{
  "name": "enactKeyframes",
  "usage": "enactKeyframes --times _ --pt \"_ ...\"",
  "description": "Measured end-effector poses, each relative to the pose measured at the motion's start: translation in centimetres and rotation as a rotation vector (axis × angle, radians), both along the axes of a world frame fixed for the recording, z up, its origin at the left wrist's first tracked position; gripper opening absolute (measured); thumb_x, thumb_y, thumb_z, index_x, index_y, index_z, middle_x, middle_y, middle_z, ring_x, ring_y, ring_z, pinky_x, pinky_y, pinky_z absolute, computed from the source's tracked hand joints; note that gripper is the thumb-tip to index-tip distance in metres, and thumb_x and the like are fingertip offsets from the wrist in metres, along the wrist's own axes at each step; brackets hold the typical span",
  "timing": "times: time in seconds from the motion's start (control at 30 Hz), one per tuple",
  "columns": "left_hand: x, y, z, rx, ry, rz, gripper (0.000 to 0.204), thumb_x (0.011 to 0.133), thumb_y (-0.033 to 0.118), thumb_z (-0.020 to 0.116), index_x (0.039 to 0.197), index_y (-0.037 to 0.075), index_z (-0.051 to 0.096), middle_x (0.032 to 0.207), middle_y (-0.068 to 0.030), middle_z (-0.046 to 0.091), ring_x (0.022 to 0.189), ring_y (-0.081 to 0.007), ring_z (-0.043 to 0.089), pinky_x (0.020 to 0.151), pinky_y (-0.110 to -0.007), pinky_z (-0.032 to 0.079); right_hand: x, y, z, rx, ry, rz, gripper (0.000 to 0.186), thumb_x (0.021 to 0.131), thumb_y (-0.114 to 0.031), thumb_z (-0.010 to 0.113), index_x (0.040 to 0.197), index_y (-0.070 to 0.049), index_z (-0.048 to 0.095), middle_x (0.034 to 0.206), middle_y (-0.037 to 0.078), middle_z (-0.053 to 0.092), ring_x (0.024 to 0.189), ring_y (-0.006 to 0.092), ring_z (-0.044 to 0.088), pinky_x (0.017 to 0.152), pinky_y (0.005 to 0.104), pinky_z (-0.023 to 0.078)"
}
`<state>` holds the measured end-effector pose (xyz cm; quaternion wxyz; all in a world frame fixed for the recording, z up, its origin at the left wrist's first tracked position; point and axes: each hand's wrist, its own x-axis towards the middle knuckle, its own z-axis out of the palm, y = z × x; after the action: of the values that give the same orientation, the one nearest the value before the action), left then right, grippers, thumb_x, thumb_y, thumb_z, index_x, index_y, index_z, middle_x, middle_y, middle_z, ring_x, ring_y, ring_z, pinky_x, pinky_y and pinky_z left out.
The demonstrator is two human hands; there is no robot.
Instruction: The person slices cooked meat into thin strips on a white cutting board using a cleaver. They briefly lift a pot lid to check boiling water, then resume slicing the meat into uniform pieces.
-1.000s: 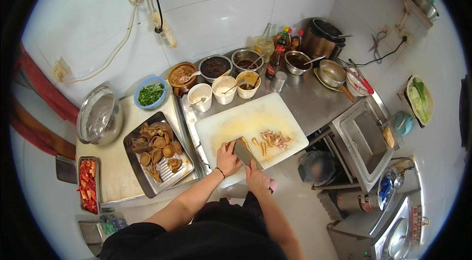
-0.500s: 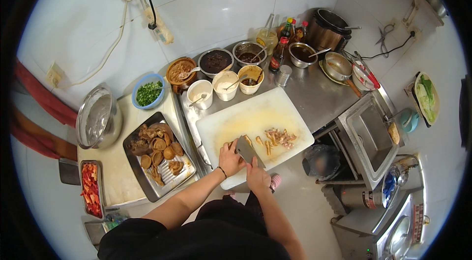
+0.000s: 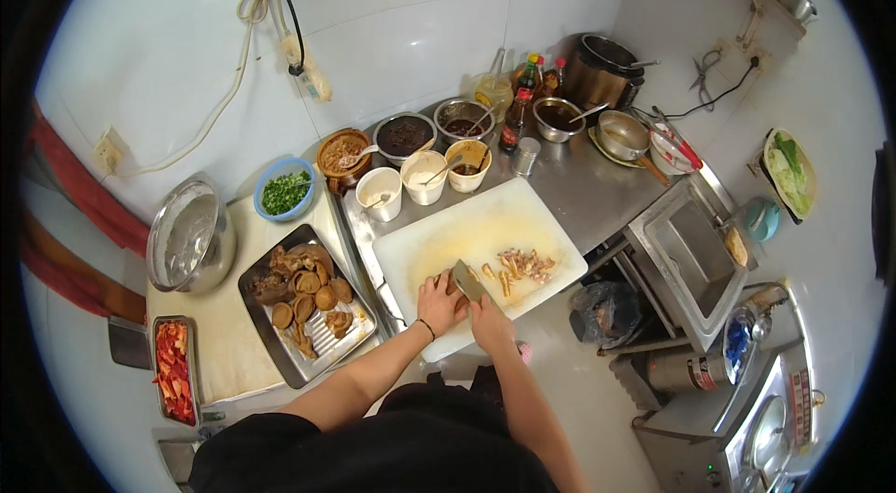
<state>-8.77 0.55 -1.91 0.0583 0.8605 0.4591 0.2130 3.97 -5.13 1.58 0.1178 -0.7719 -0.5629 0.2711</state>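
On a white cutting board (image 3: 495, 213) in the head view, my left hand (image 3: 439, 308) is curled over a brown piece of meat (image 3: 448, 282), pressing it to the board. My right hand (image 3: 490, 323) grips a steel cleaver (image 3: 467, 278) by its handle, its blade upright beside my left fingertips. To the right of the blade lie chopped meat pieces (image 3: 523, 264) and a few longer brown strips. Left of the board, a steel tray (image 3: 315, 344) holds cooked brown pieces.
Cups (image 3: 378, 201) and bowls (image 3: 404, 131) of sauces, bottles (image 3: 513, 129) and a dark cooker (image 3: 602, 78) line the back. Chopped greens (image 3: 280, 190), a steel bowl (image 3: 191, 250) and a red-filled tray (image 3: 175, 372) stand left. A sink (image 3: 681, 260) and a bin (image 3: 602, 316) are right.
The cleaver blade stands slightly more upright, and its top edge has shifted a little within my two hands' small motion. My left hand stays on the meat; the whole view has shifted slightly.
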Motion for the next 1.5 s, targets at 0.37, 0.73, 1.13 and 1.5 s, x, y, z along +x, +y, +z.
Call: enactKeyframes --times 0.37,0.73,1.13,1.5 --pt "0.2 0.0 0.9 -0.102 0.128 0.026 0.032 0.063 0.033 0.064 0.088 0.014 0.069 0.129 -0.0139 0.037 0.100 -0.0345 0.039 0.080 -0.041 0.034 0.6 -2.2 2.7 -0.030 -0.072 0.028 0.043 0.092 -0.042 0.029 0.120 -0.011 0.041 0.092 0.021 0.062 0.083 0.0392 0.060 0.072 0.0484 0.047" --pt "-0.2 0.2 0.2 -0.066 0.033 -0.024 0.035 0.062 0.032 0.065 0.089 0.011 0.067 0.130 -0.0152 0.036 0.098 -0.0354 0.040 0.077 -0.043 0.037 0.4 -1.2 0.3 -0.062 -0.030 0.067 0.046 0.092 -0.042 0.031 0.124 -0.009 0.037 0.091 0.021 0.062 0.083 0.0373 0.061 0.071 0.0472 0.048" --pt "0.0 0.4 -1.0 -0.039 0.062 -0.003 0.026 0.065 0.031 0.062 0.082 0.012 0.065 0.111 -0.0152 0.045 0.090 -0.0349 0.041 0.074 -0.043 0.037 -1.1 3.3 1.1 -0.100 0.037 0.026 0.041 0.093 -0.039 0.027 0.115 -0.007 0.042 0.091 0.022 0.062 0.086 0.0378 0.060 0.076 0.0477 0.045" --pt "0.2 0.1 0.3 0.002 0.018 -0.024 0.048 0.064 0.030 0.064 0.110 0.018 0.058 0.125 -0.0146 0.040 0.093 -0.0350 0.041 0.078 -0.043 0.037 1.9 -2.2 3.8 -0.134 -0.007 -0.077 0.040 0.093 -0.042 0.027 0.112 -0.011 0.044 0.092 0.019 0.062 0.084 0.0385 0.060 0.075 0.0487 0.046"
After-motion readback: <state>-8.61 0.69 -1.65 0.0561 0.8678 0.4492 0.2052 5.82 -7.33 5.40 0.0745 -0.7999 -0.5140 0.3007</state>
